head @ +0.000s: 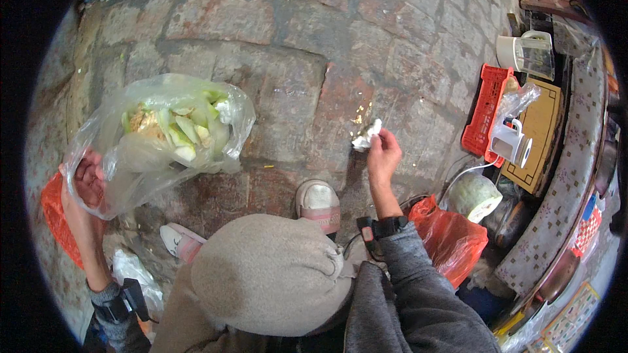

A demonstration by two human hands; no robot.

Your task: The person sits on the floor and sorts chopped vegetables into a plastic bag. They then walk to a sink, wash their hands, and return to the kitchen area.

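Note:
My left hand [88, 179] holds the near left edge of a clear plastic bag [142, 157], partly seen through the film. Inside the bag lie pale green vegetable peelings [184, 127] and a tan, pulpy mass [147, 120]. A small white wad [224, 110] shows at the bag's right end. Pinched in the fingers of my right hand [385, 154] is a crumpled white tissue [365, 136], low over the brick floor. Small yellowish bits [360, 113] are scattered on the floor just beyond it.
To the right stand a red plastic basket [483, 113], a clear jug [527, 54], a white appliance [510, 144] with a cord and a cut wax gourd [473, 196]. A red plastic bag [449, 240] sits beside my right arm. A patterned-cloth table [569, 157] curves along the right.

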